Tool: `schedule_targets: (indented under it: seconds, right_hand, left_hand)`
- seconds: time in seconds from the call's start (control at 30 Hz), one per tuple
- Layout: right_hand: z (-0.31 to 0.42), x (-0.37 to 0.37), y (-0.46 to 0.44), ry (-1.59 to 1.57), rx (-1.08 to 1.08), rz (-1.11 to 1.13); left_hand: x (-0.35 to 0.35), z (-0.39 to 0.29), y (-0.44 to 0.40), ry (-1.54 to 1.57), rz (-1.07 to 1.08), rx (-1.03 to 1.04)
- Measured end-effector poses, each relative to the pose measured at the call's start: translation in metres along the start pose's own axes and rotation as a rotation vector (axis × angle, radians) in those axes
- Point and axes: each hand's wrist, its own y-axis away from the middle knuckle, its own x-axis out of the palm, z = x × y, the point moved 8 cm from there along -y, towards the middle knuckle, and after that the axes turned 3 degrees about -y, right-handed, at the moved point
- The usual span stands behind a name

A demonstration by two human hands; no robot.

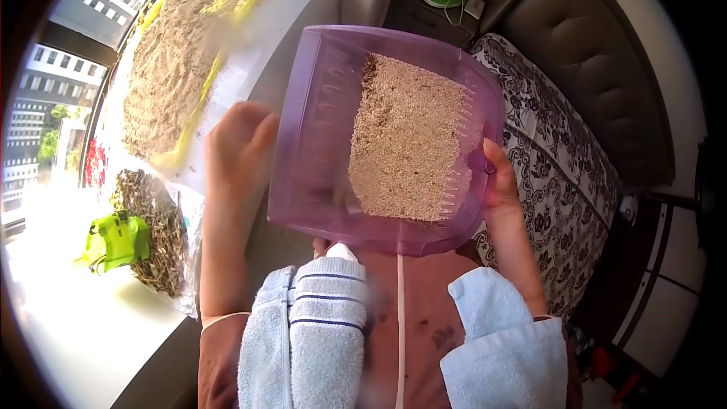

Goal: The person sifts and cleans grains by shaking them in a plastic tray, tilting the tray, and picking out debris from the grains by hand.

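A purple translucent tray (314, 113) with raised ribs is in front of my body, holding a layer of pale grain (409, 136) with darker bits near its upper left. My right hand (501, 178) grips the tray's right edge. Just off the tray's left side is my left hand (241, 140), blurred, with its fingers curled; what they hold, if anything, is hidden. Light blue towels (326, 326) lie over my lap and lower body on both sides of a pale cord (400, 318).
On the windowsill at left, brown granular material (170, 68) is spread on yellow-edged plastic. Below it are dried strips (155, 242) and a bright green bag (117, 241). A bed with patterned cover (556, 159) and a dark nightstand (424, 21) stand at right.
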Motion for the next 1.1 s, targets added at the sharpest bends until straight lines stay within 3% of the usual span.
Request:
schedule_targets:
  seconds: [0.07,0.13,0.23,0.27,0.33,0.43,0.53,0.97,1.1]
  right_hand:
    - [0.007,0.000,0.005,0.032,0.018,-0.014]
    - [0.013,0.001,0.007,0.086,0.055,-0.032]
    - [0.017,0.000,0.006,0.112,0.090,-0.010]
    - [0.017,0.000,0.005,0.120,0.105,0.002]
    - [0.016,0.000,0.001,0.129,0.119,0.015]
    - [0.013,0.005,-0.004,0.101,0.125,0.048]
    - [0.011,0.004,-0.007,0.085,0.108,0.082]
    - [0.018,-0.004,-0.007,0.127,0.055,0.070]
    - [0.021,-0.009,-0.008,0.015,0.064,0.075]
  left_hand:
    - [-0.002,0.021,0.013,-0.300,0.068,-0.045]
    - [0.009,0.043,0.024,-0.585,0.250,0.085]
    - [-0.002,-0.008,0.016,-0.422,-0.143,0.253]
    - [0.000,-0.026,0.010,-0.362,-0.184,0.347]
    - [0.023,-0.083,-0.002,-0.385,-0.082,0.586]
    - [0.074,-0.107,-0.027,-0.415,0.041,0.840]
    - [0.098,-0.100,-0.043,-0.541,0.152,0.779]
    - [0.116,-0.110,-0.057,-0.523,0.185,0.785]
    - [0.121,-0.114,-0.061,-0.505,0.180,0.779]
